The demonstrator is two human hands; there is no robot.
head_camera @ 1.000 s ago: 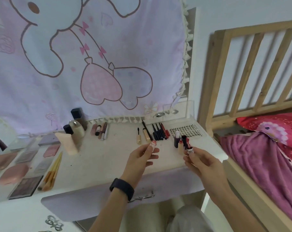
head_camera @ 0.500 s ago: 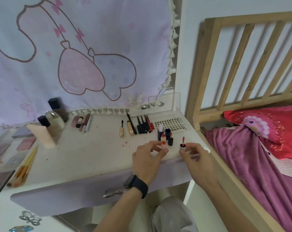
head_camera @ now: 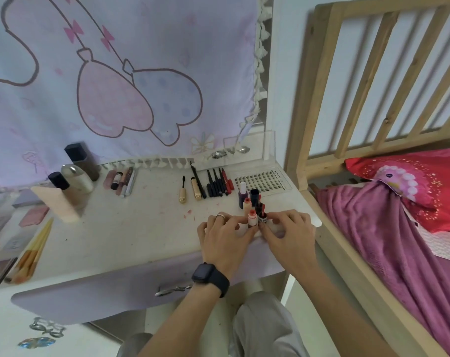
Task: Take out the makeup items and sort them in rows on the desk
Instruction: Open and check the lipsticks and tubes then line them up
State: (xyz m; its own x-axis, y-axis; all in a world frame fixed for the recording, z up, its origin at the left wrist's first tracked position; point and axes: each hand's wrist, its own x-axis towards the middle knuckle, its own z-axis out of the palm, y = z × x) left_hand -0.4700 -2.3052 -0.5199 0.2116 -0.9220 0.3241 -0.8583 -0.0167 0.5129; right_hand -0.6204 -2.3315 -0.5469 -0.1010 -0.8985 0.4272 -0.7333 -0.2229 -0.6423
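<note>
Your right hand (head_camera: 288, 233) has brought its small dark bottle (head_camera: 262, 218) in from the right, so it now stands right beside the peach-capped bottle (head_camera: 252, 219) that your left hand (head_camera: 226, 235) pinches. Your right fingertips pinch the dark bottle low on its body. Both bottles stand upright on the desk (head_camera: 131, 228) near its front edge, around 4 o'clock. Just behind them at 12 o'clock stand more little bottles (head_camera: 242, 195); a row of pencils (head_camera: 217, 184) lies at 11 o'clock.

Black smartwatch (head_camera: 210, 276) on left wrist; silver ring (head_camera: 220, 215) on left hand (head_camera: 226, 237); grey trousers (head_camera: 260, 327).
</note>
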